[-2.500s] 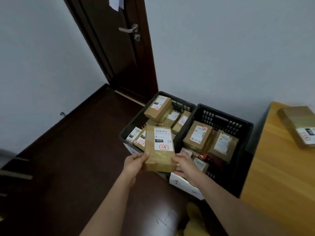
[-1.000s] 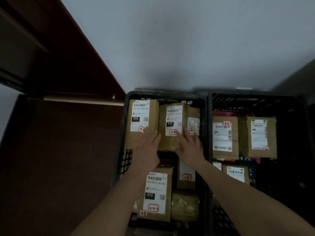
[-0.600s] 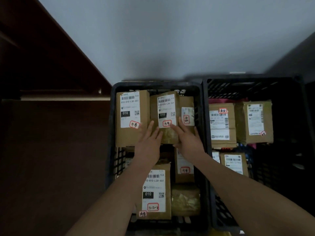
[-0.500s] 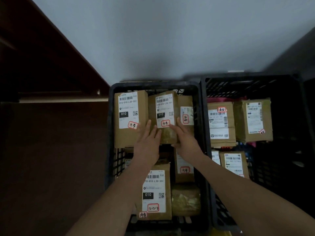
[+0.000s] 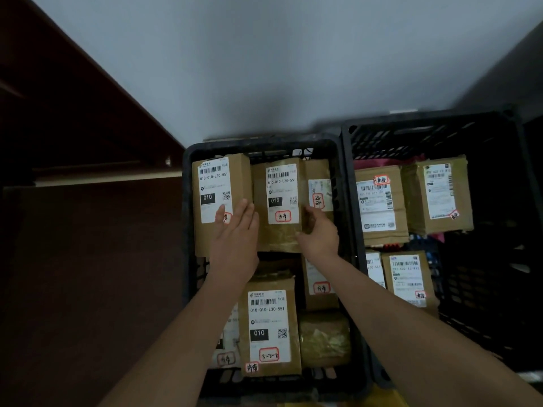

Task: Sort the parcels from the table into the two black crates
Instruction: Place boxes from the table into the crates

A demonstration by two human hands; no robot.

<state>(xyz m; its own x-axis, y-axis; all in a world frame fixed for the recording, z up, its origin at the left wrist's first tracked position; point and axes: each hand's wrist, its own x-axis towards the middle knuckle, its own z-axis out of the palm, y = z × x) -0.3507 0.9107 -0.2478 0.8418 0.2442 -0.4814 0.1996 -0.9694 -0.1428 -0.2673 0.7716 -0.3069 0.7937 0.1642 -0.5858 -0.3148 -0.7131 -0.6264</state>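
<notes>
Currently, far left: dark floor (image 5: pixel 88 289) and a brown door (image 5: pixel 58 113) against a grey wall (image 5: pixel 293 69). Left crate (image 5: pixel 188 230) is packed with brown parcels, labels up. Back-left parcel (image 5: pixel 217 189) sits in the far corner; left hand (image 5: pixel 235 242) lies flat across its near end, fingers straight and together, fingertips touching the left edge of the middle parcel (image 5: pixel 279 201), gripping nothing. Right hand (image 5: pixel 320 236) is on that middle parcel's right side, fingers curled round its edge, holding it. A narrower parcel (image 5: pixel 320 189) stands just beside it. Nearer the camera, a large 010 parcel (image 5: pixel 270 327) lies under the left forearm. Right crate (image 5: pixel 499 259) touches the left one and holds four labelled parcels (image 5: pixel 379 201), its right part unfilled.
</notes>
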